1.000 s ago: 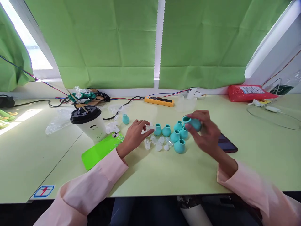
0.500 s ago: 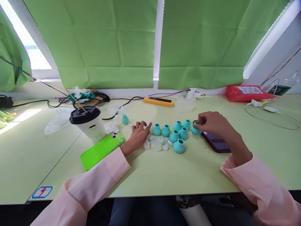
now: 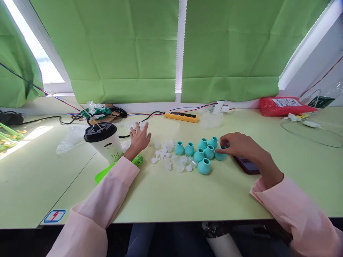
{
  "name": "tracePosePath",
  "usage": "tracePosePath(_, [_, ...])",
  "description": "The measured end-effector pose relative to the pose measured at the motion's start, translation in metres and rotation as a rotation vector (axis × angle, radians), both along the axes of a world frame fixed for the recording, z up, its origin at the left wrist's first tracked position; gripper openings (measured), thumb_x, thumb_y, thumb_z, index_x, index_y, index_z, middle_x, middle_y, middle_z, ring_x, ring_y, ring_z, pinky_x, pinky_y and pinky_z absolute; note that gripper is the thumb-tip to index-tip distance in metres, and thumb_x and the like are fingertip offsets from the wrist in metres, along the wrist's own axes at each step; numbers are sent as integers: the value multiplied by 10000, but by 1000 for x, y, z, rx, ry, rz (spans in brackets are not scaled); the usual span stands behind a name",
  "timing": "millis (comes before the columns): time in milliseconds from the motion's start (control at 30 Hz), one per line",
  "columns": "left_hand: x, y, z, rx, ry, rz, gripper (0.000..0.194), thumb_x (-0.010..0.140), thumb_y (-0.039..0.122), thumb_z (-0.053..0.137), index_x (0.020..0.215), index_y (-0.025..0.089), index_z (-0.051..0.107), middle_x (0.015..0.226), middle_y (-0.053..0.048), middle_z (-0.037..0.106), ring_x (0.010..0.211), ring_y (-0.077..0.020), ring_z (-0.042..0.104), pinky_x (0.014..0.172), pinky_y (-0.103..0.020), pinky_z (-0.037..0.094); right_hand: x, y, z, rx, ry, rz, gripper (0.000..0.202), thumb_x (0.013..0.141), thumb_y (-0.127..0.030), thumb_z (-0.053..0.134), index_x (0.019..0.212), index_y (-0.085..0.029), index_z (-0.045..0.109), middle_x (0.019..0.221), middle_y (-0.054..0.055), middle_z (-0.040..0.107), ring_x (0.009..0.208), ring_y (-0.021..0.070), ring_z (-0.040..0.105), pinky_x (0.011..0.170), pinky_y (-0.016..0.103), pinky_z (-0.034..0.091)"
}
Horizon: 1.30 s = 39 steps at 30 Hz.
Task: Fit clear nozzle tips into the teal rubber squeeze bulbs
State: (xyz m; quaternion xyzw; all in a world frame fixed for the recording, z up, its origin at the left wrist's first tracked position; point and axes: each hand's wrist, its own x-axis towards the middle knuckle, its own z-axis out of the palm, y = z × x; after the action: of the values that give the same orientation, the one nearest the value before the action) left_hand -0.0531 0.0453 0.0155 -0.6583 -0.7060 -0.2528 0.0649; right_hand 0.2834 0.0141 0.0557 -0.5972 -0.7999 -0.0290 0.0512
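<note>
Several small turquoise vases (image 3: 204, 166) stand upright in a cluster on the pale green table (image 3: 171, 200). At the cluster's right end, my right hand (image 3: 237, 144) pinches another turquoise vase (image 3: 220, 155) with thumb and fingers. My left hand (image 3: 139, 139) is over the table to the left with its fingers spread; it hides the spot where a lone vase stood. Translucent white plastic pieces (image 3: 179, 164) lie scattered left of the vases, between them and my left hand.
A lidded paper cup (image 3: 107, 146) stands left of my left hand, by a bright green phone case (image 3: 103, 174). A dark phone (image 3: 248, 165) lies under my right hand. Behind are a yellow power strip (image 3: 181, 116), cables and a red package (image 3: 285, 106).
My left hand has moved left and back from the plastic pieces, its fingers spreading. My right hand and its vase have shifted slightly left and down, closer to the cluster.
</note>
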Motion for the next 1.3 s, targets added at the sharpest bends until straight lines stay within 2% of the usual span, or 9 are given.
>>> tracePosePath(200, [1, -5, 3, 319, -102, -120, 346, 833, 270, 314, 1088, 165, 525, 980, -112, 548, 926, -215, 504, 803, -355, 391, -2, -3, 6, 161, 86, -88, 307, 636, -510, 505, 647, -215, 591, 628, 20, 615, 594, 195, 552, 445, 250, 302])
tracePosePath(333, [38, -42, 25, 668, -361, -393, 317, 813, 262, 409, 1116, 217, 493, 954, -69, 554, 863, -163, 532, 740, -293, 436, -19, -17, 2, 714, 456, 30, 261, 682, -425, 531, 761, -181, 580, 654, 40, 623, 613, 174, 583, 526, 271, 399])
tracePosePath(500, [95, -100, 33, 354, -926, -829, 553, 776, 244, 492, 1259, 256, 223, 921, -57, 604, 813, -155, 582, 655, -273, 493, -55, -49, -17, 721, 666, 622, 593, 612, -416, 605, 1121, -189, 403, 922, 70, 609, 687, 172, 602, 603, 295, 475])
tracePosePath(633, [112, -119, 26, 110, -1168, -958, 373, 751, 215, 531, 1104, 201, 410, 1002, -88, 595, 940, -206, 553, 760, -340, 471, -73, -53, -34, 736, 569, 760, 575, 647, -365, 588, 1136, -154, 370, 837, 77, 620, 722, 197, 597, 591, 306, 470])
tracePosePath(800, [99, -109, 22, 196, -876, -946, 111, 767, 235, 493, 791, 151, 563, 845, -79, 611, 892, -184, 524, 752, -311, 417, -78, -51, -44, 655, 446, 826, 386, 725, -243, 488, 1085, -134, 401, 659, 25, 592, 566, 150, 555, 482, 263, 423])
tracePosePath(933, [90, -103, 26, 229, -585, -864, 352, 816, 256, 344, 510, 144, 477, 491, 5, 410, 473, -83, 372, 478, -239, 308, -83, -57, -46, 552, 421, 908, 391, 743, -266, 429, 1091, -100, 367, 641, 16, 572, 534, 137, 526, 455, 250, 406])
tracePosePath(1033, [88, -100, 30, 102, -649, -772, 418, 797, 305, 349, 406, 160, 353, 398, 37, 297, 391, -63, 250, 418, -237, 213, -85, -59, -47, 531, 395, 882, 329, 739, -267, 414, 1025, -106, 401, 631, 13, 563, 547, 136, 525, 473, 249, 410])
tracePosePath(1200, [76, -79, 32, -510, -1046, -765, 473, 799, 396, 276, 377, 194, 208, 283, 58, 167, 311, -70, 211, 405, -240, 276, -81, -54, -46, 628, 328, 896, 273, 713, -235, 457, 965, -133, 440, 591, -5, 551, 519, 122, 511, 462, 233, 387])
tracePosePath(1300, [67, -63, 27, -325, -822, -621, 432, 813, 435, 243, 476, 183, 338, 388, 34, 328, 393, -98, 336, 467, -246, 321, -78, -52, -44, 646, 410, 817, 278, 694, -244, 479, 952, -145, 447, 624, -1, 574, 510, 116, 517, 466, 235, 386])
